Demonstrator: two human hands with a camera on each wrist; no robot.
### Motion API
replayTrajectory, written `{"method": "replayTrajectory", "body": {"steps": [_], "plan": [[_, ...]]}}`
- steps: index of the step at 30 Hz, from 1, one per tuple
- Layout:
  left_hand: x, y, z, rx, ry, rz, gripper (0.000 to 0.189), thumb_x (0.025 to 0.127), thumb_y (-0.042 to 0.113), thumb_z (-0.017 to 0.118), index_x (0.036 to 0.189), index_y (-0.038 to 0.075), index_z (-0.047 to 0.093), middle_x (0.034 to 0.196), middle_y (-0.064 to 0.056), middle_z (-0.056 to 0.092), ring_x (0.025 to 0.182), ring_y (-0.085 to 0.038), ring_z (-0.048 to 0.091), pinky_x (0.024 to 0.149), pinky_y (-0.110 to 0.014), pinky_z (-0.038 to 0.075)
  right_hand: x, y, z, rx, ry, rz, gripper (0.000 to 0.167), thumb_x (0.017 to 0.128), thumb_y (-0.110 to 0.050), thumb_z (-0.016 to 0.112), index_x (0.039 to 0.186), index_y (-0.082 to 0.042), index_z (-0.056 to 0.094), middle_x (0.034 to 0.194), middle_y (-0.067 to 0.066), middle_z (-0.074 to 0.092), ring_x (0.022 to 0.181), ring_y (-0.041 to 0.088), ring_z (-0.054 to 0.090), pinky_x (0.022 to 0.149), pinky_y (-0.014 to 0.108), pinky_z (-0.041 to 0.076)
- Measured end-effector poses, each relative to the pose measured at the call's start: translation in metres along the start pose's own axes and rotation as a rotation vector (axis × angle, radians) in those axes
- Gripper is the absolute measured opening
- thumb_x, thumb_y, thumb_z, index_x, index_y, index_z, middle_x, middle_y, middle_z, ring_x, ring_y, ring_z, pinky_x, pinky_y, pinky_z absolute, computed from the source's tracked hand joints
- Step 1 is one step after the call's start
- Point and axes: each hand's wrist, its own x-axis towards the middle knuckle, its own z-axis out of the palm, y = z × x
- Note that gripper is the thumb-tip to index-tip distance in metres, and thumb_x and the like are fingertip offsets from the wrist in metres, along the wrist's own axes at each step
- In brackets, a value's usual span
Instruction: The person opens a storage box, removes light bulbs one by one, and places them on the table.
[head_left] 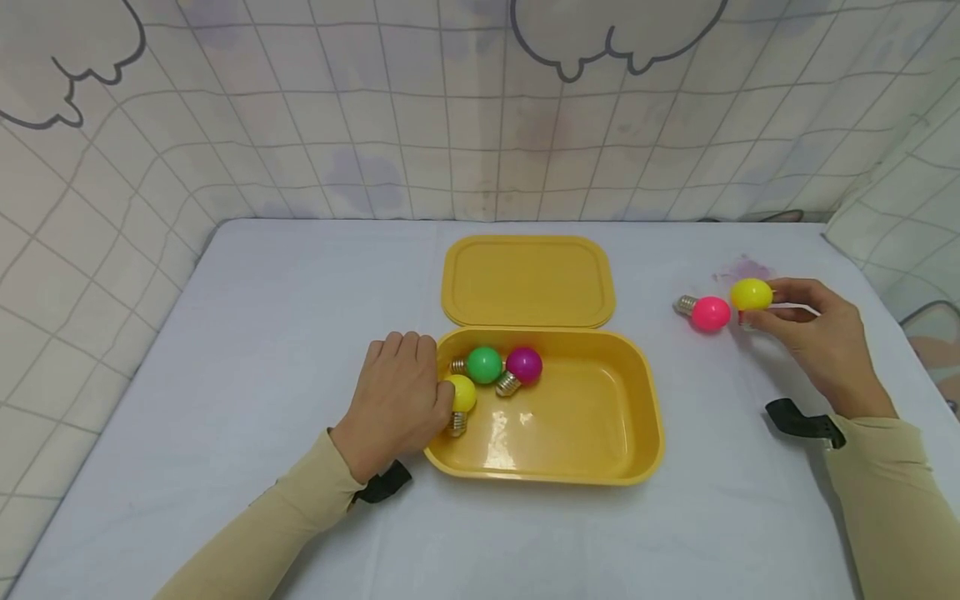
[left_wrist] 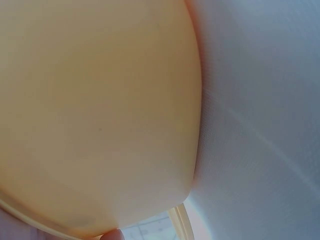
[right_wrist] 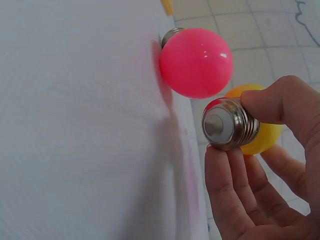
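Observation:
My left hand grips the left wall of a yellow plastic box. The left wrist view is filled by the box's outer side, with fingertips just showing at the bottom. Inside the box, at its left, lie a green light bulb, a purple light bulb and a yellow light bulb. On the right of the table, my right hand pinches another yellow light bulb; its metal screw base faces the right wrist camera. Close beside it, a pink light bulb lies on the table.
A flat yellow lid lies behind the box. White cloth covers the table. Checked fabric with cloud outlines hangs at the back and sides. Dark straps are at both wrists.

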Motion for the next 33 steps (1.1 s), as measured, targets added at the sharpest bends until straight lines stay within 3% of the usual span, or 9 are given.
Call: {"method": "replayTrajectory", "body": {"steps": [8,15,19,21,23,28,33], "plan": [[0.0002,-0.0006,-0.0013,0.002,0.006,-0.004,0.018,0.088,0.020,0.051,0.081,0.007,0.043,0.073,-0.005,0.038,0.073,-0.024,0.035,0.071,-0.035,0.027,0.0053,0.0006,0.0019,-0.060,-0.038,0.050,0.075,0.089,-0.064,0.067,0.149,-0.023,0.047,0.133,-0.007,0.051,0.109,0.004,0.048,0.081,0.015,0.042],[0.0000,-0.0010,-0.0024,0.000,0.005,-0.008,0.018,0.088,0.021,0.051,0.081,0.007,0.042,0.073,-0.005,0.038,0.073,-0.024,0.035,0.071,-0.034,0.027,0.0080,0.0012,0.0049,-0.089,-0.072,0.062,0.083,0.091,-0.066,0.062,0.154,-0.016,0.041,0.151,0.015,0.045,0.121,0.025,0.050,0.080,0.018,0.042],[-0.0007,-0.0007,-0.0029,-0.006,0.001,-0.014,0.018,0.088,0.020,0.052,0.080,0.007,0.043,0.073,-0.005,0.038,0.073,-0.024,0.035,0.071,-0.035,0.027,0.0093,0.0018,0.0058,-0.092,-0.086,0.064,0.084,0.091,-0.066,0.062,0.154,-0.014,0.040,0.153,0.019,0.045,0.125,0.033,0.050,0.083,0.023,0.042],[-0.0010,-0.0003,-0.0030,-0.012,-0.002,-0.016,0.018,0.088,0.020,0.053,0.081,0.007,0.042,0.073,-0.005,0.038,0.073,-0.024,0.035,0.071,-0.035,0.027,0.0094,0.0030,0.0063,-0.097,-0.084,0.062,0.085,0.090,-0.067,0.063,0.153,-0.014,0.041,0.151,0.018,0.046,0.123,0.031,0.052,0.081,0.021,0.044],[-0.0012,0.0001,-0.0031,-0.016,-0.007,-0.016,0.018,0.088,0.020,0.054,0.081,0.007,0.043,0.074,-0.005,0.038,0.074,-0.024,0.035,0.072,-0.035,0.027,0.0094,0.0044,0.0064,-0.096,-0.088,0.065,0.086,0.090,-0.067,0.063,0.154,-0.014,0.041,0.151,0.019,0.046,0.124,0.033,0.052,0.084,0.027,0.048],[-0.0015,0.0011,-0.0029,-0.015,-0.012,-0.014,0.018,0.088,0.021,0.052,0.082,0.007,0.043,0.074,-0.005,0.038,0.075,-0.024,0.035,0.072,-0.035,0.027,0.0081,0.0062,0.0057,-0.099,-0.101,0.074,0.085,0.092,-0.065,0.061,0.155,-0.012,0.039,0.152,0.021,0.046,0.126,0.036,0.051,0.085,0.032,0.046],[-0.0013,0.0012,-0.0022,-0.005,-0.006,-0.011,0.017,0.088,0.021,0.051,0.082,0.007,0.043,0.074,-0.005,0.039,0.075,-0.024,0.035,0.072,-0.035,0.027,0.0073,0.0070,0.0052,-0.094,-0.108,0.077,0.083,0.094,-0.065,0.059,0.154,-0.011,0.040,0.150,0.020,0.046,0.125,0.036,0.051,0.080,0.023,0.042]]}}
